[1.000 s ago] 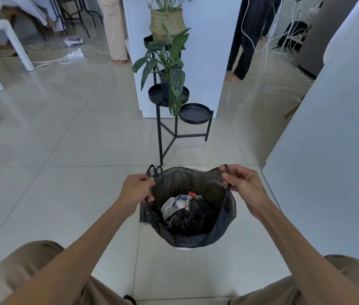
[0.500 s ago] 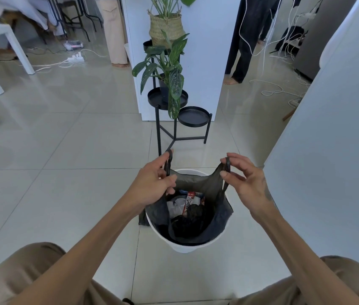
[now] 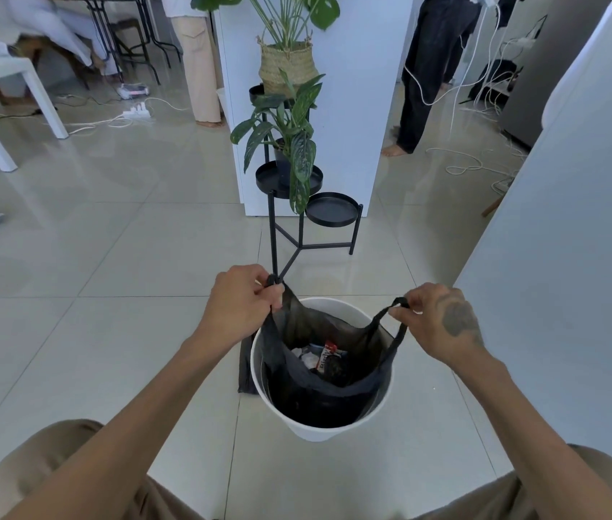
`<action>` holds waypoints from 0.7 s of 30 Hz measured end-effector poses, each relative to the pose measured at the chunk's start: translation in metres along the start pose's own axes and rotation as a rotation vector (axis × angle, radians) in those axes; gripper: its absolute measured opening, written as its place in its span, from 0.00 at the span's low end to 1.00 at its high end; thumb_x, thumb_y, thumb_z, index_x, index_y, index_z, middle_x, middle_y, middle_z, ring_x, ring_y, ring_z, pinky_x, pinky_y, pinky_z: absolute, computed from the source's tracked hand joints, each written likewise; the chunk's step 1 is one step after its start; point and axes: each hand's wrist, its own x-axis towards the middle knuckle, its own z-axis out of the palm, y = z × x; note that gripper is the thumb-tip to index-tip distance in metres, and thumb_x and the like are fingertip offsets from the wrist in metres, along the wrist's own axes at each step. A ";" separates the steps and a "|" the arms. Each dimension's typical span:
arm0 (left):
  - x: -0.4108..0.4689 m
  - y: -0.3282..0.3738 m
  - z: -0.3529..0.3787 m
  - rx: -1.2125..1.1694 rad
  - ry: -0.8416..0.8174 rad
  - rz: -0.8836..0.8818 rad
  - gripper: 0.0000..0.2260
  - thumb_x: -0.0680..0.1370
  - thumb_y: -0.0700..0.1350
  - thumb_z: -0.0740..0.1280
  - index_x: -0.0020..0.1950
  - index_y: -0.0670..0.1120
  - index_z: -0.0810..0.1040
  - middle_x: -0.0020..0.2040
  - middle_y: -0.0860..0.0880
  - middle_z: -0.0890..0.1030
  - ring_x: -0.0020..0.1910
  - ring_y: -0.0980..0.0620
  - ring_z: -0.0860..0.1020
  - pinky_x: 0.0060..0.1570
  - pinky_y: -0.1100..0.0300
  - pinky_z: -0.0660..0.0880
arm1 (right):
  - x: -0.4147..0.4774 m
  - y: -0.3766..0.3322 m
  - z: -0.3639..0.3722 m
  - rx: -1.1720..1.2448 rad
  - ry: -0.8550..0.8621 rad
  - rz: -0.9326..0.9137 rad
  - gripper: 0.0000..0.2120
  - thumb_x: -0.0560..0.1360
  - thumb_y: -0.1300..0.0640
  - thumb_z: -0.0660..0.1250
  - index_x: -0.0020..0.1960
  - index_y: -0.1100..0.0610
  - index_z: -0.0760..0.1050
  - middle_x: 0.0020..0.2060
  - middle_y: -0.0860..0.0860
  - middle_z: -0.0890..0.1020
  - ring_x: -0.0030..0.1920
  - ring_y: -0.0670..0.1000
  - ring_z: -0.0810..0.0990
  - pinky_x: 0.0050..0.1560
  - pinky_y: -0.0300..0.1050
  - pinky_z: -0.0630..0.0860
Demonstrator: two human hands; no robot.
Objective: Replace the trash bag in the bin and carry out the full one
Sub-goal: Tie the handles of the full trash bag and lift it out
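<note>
My left hand point(image 3: 240, 302) is closed in a fist around one handle loop of the black trash bag point(image 3: 319, 373), and my right hand point(image 3: 439, 324) pinches the other loop between thumb and fingertips. Half a second ago both hands were closer together over the bin; now they are wider apart and the bag's mouth is stretched open between them, with its sides pulled clear of the rim. The bag's body still sits inside the white bin point(image 3: 334, 429) on the tiled floor point(image 3: 109, 332), standing upright, its mouth facing up and stretched left to right. Wrappers and crumpled paper point(image 3: 319, 358) lie inside. A flat dark sheet point(image 3: 246, 369) lies on the floor against the bin's left side. Just beyond the bin stands a black plant stand point(image 3: 308, 234) holding a leafy plant point(image 3: 289, 140); a white wall point(image 3: 578, 257) runs close on my right.
</note>
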 end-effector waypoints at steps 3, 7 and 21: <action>-0.004 0.009 0.001 -0.176 0.050 0.070 0.05 0.78 0.43 0.71 0.44 0.44 0.83 0.36 0.49 0.86 0.33 0.58 0.81 0.38 0.64 0.76 | 0.001 -0.005 -0.010 -0.006 0.107 -0.060 0.18 0.74 0.42 0.72 0.40 0.58 0.83 0.44 0.50 0.82 0.43 0.53 0.79 0.41 0.45 0.74; -0.006 0.015 0.010 -0.441 0.069 0.071 0.04 0.77 0.42 0.73 0.42 0.49 0.84 0.47 0.53 0.86 0.46 0.61 0.82 0.53 0.61 0.77 | 0.001 -0.012 -0.008 0.652 0.062 -0.026 0.13 0.72 0.51 0.76 0.35 0.58 0.82 0.51 0.45 0.84 0.52 0.50 0.83 0.59 0.49 0.77; 0.008 0.020 0.047 -0.399 -0.193 0.280 0.31 0.78 0.34 0.68 0.77 0.58 0.68 0.74 0.58 0.73 0.74 0.64 0.68 0.77 0.53 0.62 | -0.001 -0.030 0.007 0.690 0.168 -0.328 0.21 0.73 0.66 0.74 0.64 0.54 0.80 0.58 0.47 0.84 0.59 0.43 0.82 0.64 0.40 0.76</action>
